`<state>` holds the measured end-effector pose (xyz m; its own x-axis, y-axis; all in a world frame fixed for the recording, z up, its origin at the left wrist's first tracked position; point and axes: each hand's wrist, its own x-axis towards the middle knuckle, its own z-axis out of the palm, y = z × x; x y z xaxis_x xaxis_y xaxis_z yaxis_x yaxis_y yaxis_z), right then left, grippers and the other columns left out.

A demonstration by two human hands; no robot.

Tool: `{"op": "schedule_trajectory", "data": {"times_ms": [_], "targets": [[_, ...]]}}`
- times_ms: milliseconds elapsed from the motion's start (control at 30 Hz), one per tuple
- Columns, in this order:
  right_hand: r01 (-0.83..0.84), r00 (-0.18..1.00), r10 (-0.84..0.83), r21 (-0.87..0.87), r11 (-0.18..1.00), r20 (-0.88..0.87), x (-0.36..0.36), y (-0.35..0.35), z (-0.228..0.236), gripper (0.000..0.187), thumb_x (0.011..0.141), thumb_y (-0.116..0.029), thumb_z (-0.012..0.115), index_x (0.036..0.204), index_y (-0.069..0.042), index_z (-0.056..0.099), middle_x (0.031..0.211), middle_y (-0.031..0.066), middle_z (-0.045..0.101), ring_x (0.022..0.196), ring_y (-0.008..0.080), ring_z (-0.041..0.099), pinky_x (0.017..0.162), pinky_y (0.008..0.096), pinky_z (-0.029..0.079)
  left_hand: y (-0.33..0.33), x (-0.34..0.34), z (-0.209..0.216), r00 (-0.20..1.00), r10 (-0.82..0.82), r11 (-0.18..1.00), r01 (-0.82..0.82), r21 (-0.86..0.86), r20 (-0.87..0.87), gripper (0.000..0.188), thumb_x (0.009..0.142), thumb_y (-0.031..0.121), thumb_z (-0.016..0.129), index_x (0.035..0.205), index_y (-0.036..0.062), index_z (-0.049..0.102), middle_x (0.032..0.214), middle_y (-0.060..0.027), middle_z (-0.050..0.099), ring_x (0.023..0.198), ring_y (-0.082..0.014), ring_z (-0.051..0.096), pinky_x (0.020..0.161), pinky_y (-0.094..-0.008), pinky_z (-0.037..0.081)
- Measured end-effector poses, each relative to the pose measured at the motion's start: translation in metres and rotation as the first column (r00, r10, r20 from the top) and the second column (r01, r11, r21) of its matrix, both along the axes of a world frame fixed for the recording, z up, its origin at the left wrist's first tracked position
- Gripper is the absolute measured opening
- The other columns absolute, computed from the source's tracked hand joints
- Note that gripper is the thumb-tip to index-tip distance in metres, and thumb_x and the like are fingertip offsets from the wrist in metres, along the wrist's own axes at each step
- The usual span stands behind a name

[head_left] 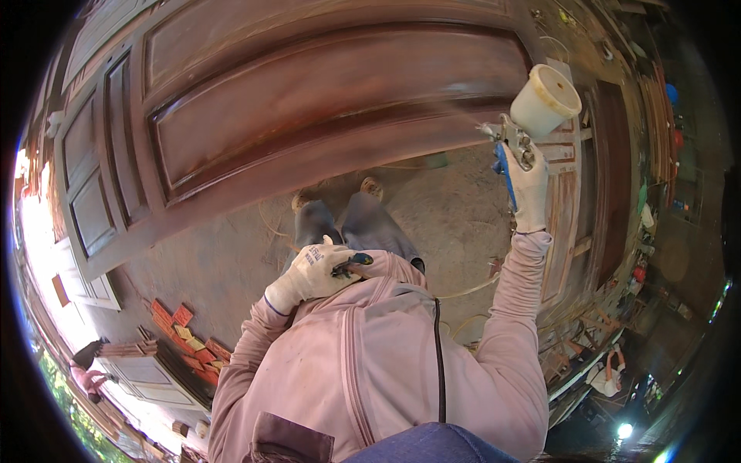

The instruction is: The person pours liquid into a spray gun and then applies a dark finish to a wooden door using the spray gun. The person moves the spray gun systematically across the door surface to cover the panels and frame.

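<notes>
My right hand (528, 185), in a white glove with a blue-coated palm, is closed round the handle of a metal spray gun (513, 140). A white paint cup (543, 102) with a stained lid sits on the gun. Its nozzle points left at a large reddish-brown wooden door (340, 116) with recessed panels, and a faint haze hangs between them. At my waist, against the pink jacket (394, 332), my left hand (312, 272) has its gloved fingers curled. What they hold, if anything, is hidden.
More panelled doors (100, 154) stand at the left, and a paler door frame (562, 201) is at the right. Red blocks (193, 343) lie on the floor at lower left. A thin hose (467, 291) runs beside me. Two other people (606, 376) (91, 378) are farther off.
</notes>
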<state>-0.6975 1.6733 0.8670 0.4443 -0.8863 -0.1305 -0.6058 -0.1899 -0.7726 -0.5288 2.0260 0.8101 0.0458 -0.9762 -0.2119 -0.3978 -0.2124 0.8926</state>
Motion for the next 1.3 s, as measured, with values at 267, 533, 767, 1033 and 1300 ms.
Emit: {"op": "schedule_trajectory", "data": {"times_ms": [267, 533, 767, 1033, 1300], "targets": [[0.207, 0.974, -0.224, -0.240, 0.948, -0.043, -0.080, -0.107, -0.017, 0.035, 0.089, -0.017, 0.074, 0.115, 0.006, 0.067, 0.094, 0.0120, 0.074, 0.083, 0.0147, 0.068, 0.074, 0.0315, 0.053, -0.067, -0.029, 0.001, 0.994, -0.108, 0.994, 0.107, 0.027, 0.016, 0.033, 0.081, 0.020, 0.069, 0.113, 0.0121, 0.069, 0.092, -0.0083, 0.069, 0.086, -0.0303, 0.066, 0.076, -0.0414, 0.052], [0.190, 0.952, -0.295, -0.586, 0.788, -0.088, -0.112, -0.151, -0.020, 0.042, 0.090, -0.025, 0.073, 0.115, 0.007, 0.065, 0.104, 0.0183, 0.072, 0.094, 0.0260, 0.070, 0.083, 0.0383, 0.053, -0.098, -0.045, -0.002, 0.993, -0.112, 0.990, 0.108, 0.095, 0.043, 0.034, 0.084, 0.020, 0.065, 0.117, 0.0147, 0.068, 0.094, -0.0092, 0.068, 0.089, -0.0314, 0.066, 0.077, -0.0415, 0.052], [0.080, 0.986, -0.122, 0.327, 0.942, 0.109, -0.102, -0.108, 0.007, 0.025, 0.093, -0.017, 0.070, 0.111, 0.000, 0.069, 0.095, 0.0068, 0.072, 0.079, 0.0119, 0.067, 0.071, 0.0266, 0.052, -0.108, -0.049, -0.005, 0.998, -0.057, 0.991, 0.053, 0.121, 0.026, 0.033, 0.086, 0.019, 0.064, 0.118, 0.0159, 0.068, 0.095, -0.0091, 0.069, 0.092, -0.0317, 0.065, 0.082, -0.0419, 0.051], [0.124, 0.976, -0.112, -0.057, 0.991, 0.189, -0.075, -0.144, -0.011, 0.018, 0.094, -0.014, 0.069, 0.106, -0.001, 0.070, 0.089, 0.0045, 0.072, 0.070, 0.0086, 0.063, 0.065, 0.0245, 0.049, -0.103, -0.049, -0.002, 0.999, -0.006, 0.982, -0.004, 0.190, 0.053, 0.037, 0.082, 0.020, 0.065, 0.119, 0.0138, 0.067, 0.108, -0.0079, 0.070, 0.102, -0.0285, 0.065, 0.085, -0.0400, 0.049], [-0.347, 0.906, 0.168, 0.454, 0.821, 0.389, 0.016, -0.078, 0.023, 0.021, 0.096, -0.011, 0.065, 0.114, 0.001, 0.067, 0.090, 0.0066, 0.071, 0.074, 0.0145, 0.069, 0.067, 0.0268, 0.055, -0.086, -0.043, 0.012, 0.956, 0.268, 0.915, -0.291, 0.277, 0.120, 0.034, 0.081, 0.028, 0.071, 0.113, 0.0166, 0.071, 0.098, -0.0118, 0.073, 0.089, -0.0320, 0.069, 0.078, -0.0391, 0.055]]}}
